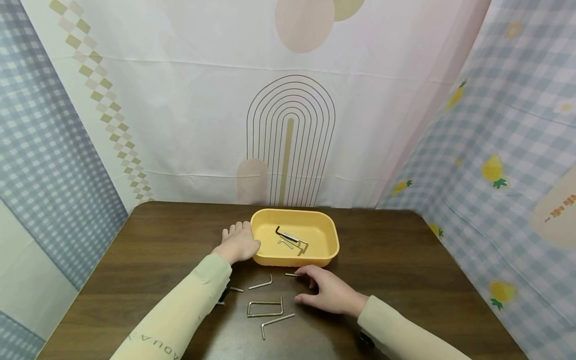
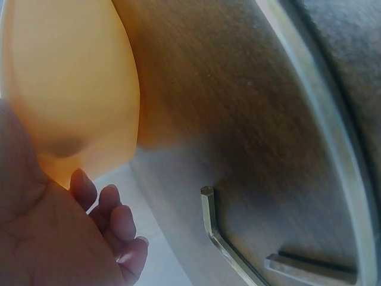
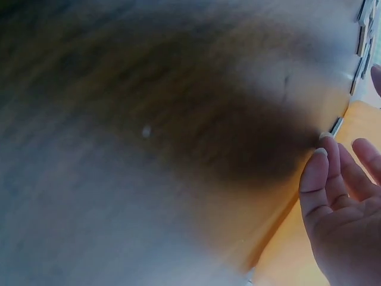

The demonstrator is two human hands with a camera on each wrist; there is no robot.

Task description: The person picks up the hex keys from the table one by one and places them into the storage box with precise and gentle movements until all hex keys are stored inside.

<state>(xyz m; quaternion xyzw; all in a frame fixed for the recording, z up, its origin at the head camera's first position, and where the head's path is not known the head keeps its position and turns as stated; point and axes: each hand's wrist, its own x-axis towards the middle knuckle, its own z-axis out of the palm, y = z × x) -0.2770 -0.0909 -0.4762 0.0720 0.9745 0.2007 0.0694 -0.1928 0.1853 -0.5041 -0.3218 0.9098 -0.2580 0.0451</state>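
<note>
A yellow plastic bin (image 1: 294, 261) stands toward the back of the table, with several L-shaped hex keys (image 1: 292, 239) lying in it, one partly black. At the bin's left end is my left hand (image 1: 237, 243), its fingers loosely extended and its thumb side against the wall. My right hand (image 1: 330, 290) is in front of the bin, palm down, thumb and fingers spread apart. Its fingertips touch a small hex key (image 1: 290, 274), part of which they hide. In the right wrist view, that hex key (image 3: 337, 126) pokes out past the fingertips.
More hex keys lie between my arms: a silver one (image 1: 261, 284), brass-coloured ones (image 1: 264, 315) set as a rectangle, and a longer one (image 1: 278, 319) nearest me. Another hex key (image 1: 236, 289) is partly under my left sleeve. A patterned curtain (image 1: 202, 125) hangs behind the table.
</note>
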